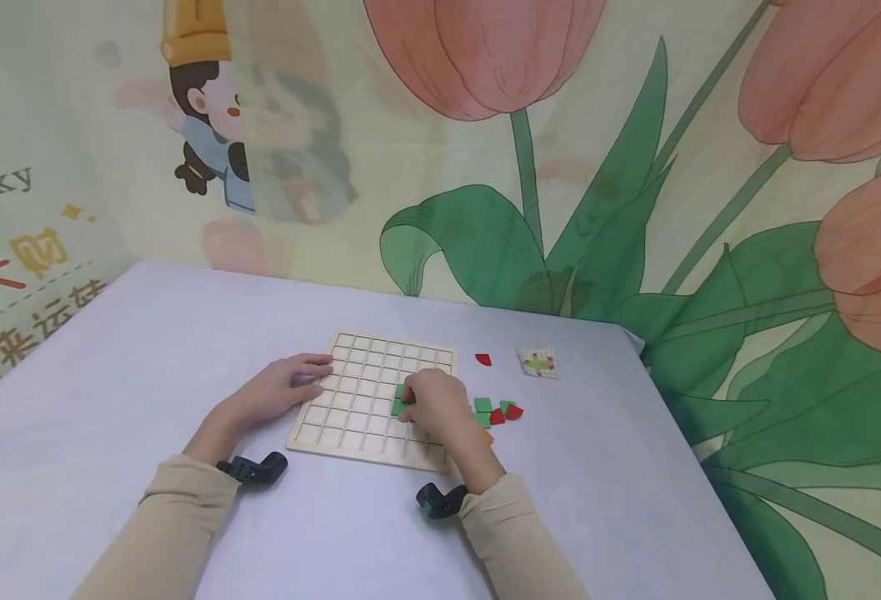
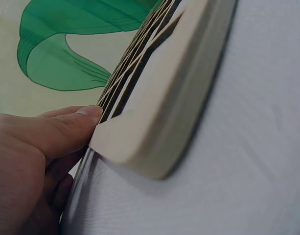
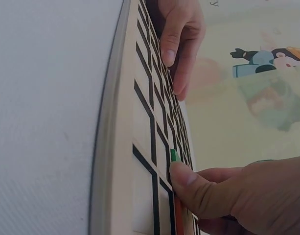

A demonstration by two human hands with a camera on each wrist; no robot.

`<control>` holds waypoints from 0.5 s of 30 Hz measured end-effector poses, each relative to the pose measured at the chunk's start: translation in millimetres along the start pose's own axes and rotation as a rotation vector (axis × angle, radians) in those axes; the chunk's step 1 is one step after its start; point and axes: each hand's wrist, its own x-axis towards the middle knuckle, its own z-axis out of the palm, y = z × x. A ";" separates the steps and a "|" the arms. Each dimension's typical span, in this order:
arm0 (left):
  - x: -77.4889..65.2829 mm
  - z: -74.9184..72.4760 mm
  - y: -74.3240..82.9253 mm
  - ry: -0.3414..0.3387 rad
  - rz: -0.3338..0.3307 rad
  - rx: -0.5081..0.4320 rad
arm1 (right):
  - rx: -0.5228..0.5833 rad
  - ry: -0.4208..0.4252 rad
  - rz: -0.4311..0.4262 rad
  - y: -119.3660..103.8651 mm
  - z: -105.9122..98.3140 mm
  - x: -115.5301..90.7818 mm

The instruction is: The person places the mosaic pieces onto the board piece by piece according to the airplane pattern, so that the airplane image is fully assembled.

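Observation:
A pale wooden board (image 1: 365, 382) with a square grid lies on the white table. My left hand (image 1: 282, 390) rests at its left edge, fingers fairly straight, the thumb on the rim in the left wrist view. Over the right part of the board my right hand (image 1: 437, 404) bends its thumb and forefinger onto green square tiles (image 1: 397, 408), pinching at them. In the right wrist view the thumb covers most of a green tile (image 3: 174, 154), and an orange piece (image 3: 178, 215) shows under the thumb. The palm hides the cells beneath it.
Loose green squares (image 1: 483, 405), red pieces (image 1: 513, 412) and an orange piece (image 1: 488, 436) lie right of the board. Farther back are a red rounded piece (image 1: 483, 360) and a small picture card (image 1: 538, 363). A printed curtain (image 1: 448, 150) hangs behind the table.

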 end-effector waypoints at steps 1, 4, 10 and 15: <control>-0.7 -0.2 0.1 -0.001 -0.001 -0.003 | 0.001 0.004 0.008 -0.7 0.7 0.0; -2.8 -0.8 0.4 -0.001 0.005 -0.005 | 0.004 0.016 0.028 -2.4 2.0 0.3; -3.9 -1.8 1.7 0.002 0.015 0.003 | 0.086 0.020 0.062 -0.3 3.6 1.5; -1.8 -1.6 4.0 -0.010 0.014 -0.007 | 0.205 0.010 0.075 8.4 4.1 0.9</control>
